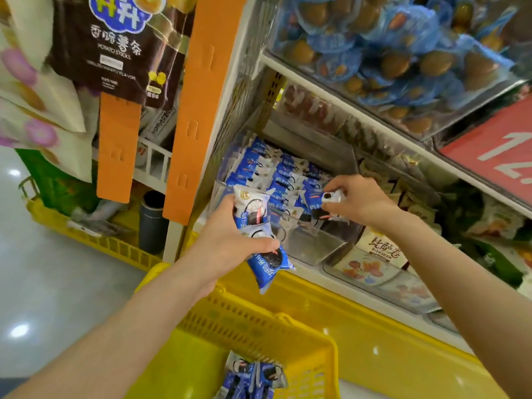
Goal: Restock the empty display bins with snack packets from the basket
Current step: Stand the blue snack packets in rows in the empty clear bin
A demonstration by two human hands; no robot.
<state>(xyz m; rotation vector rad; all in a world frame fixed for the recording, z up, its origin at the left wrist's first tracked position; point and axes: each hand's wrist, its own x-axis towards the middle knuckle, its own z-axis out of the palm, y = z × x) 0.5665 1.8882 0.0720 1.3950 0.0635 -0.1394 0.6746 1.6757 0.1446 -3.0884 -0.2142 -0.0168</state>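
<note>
Filling the back and left of the clear plastic bin (pixel 311 246), rows of blue-and-white snack packets (pixel 267 174) stand on edge. They leave open room at the bin's front right corner, where its bare see-through wall shows. The right hand (pixel 359 201) pinches one packet (pixel 316 201) by its top over that gap, just in front of the standing rows. The left hand (pixel 227 240) grips a bunch of packets (pixel 252 211) at the bin's left front edge, the lowest hanging below the white shelf lip.

The packets are glossy, flat pillow shapes with crimped ends, blue with white panels and a dark round biscuit pictured on them. Below the hands, the yellow basket (pixel 244 321) has slotted plastic walls and a smooth rim. A few more packets (pixel 253 375) lie in its near corner.

Close overhead, an upper shelf carries blue-wrapped brown snacks (pixel 388 53). An orange slotted strip (pixel 198 110) stands left of the shelving, and a neighbouring bin of beige packets (pixel 377 254) sits just to the right.
</note>
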